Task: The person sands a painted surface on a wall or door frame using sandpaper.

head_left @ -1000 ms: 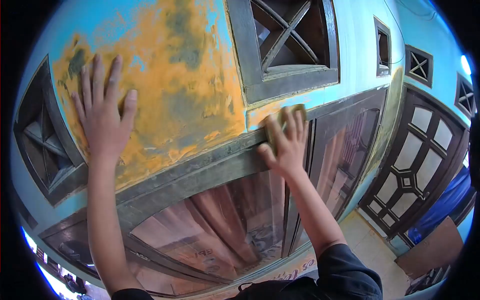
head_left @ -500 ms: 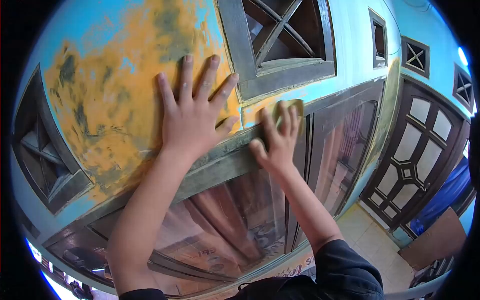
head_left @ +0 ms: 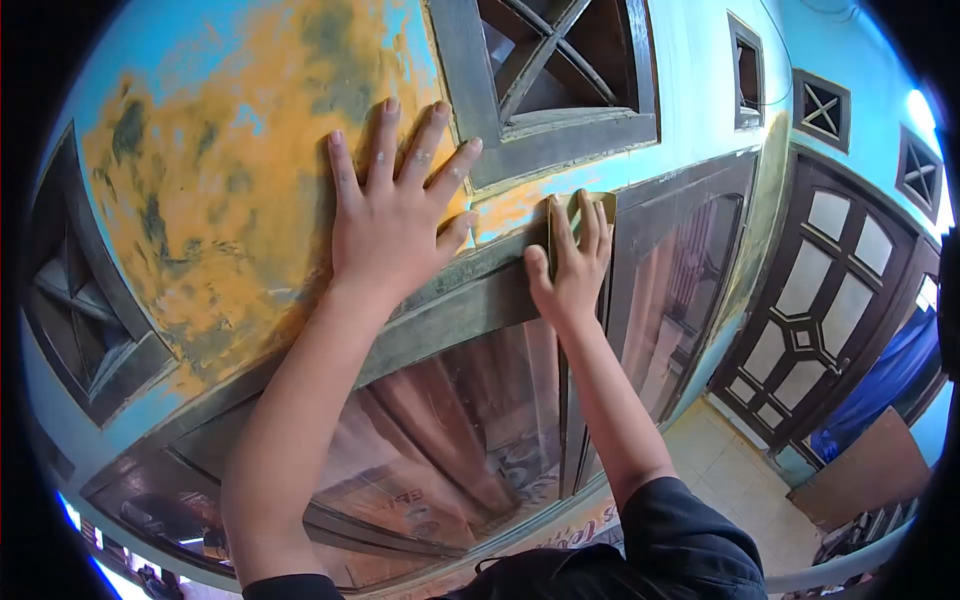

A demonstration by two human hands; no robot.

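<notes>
My left hand (head_left: 392, 225) lies flat on the patchy orange, blue and grey wall (head_left: 200, 220), its fingers spread and pale dust on its knuckles. It holds nothing. To the right, my right hand (head_left: 575, 265) presses a folded sheet of sandpaper (head_left: 606, 207) against the wall strip and the top edge of the dark wooden window frame (head_left: 470, 310). The fingers lie over the sheet, with the thumb apart at its left. Most of the sandpaper's face is hidden under the fingers.
Above the hands is a wooden vent frame (head_left: 640, 130) with crossed bars; another vent (head_left: 80, 300) is at the left. Glass panes with curtains (head_left: 450, 420) lie below. A panelled door (head_left: 810, 300), a blue tarp (head_left: 880, 380) and a brown board (head_left: 870, 475) stand at the right.
My right hand has moved a little to the right along the frame with the sandpaper. The left hand stays flat on the wall; the view has shifted slightly.
</notes>
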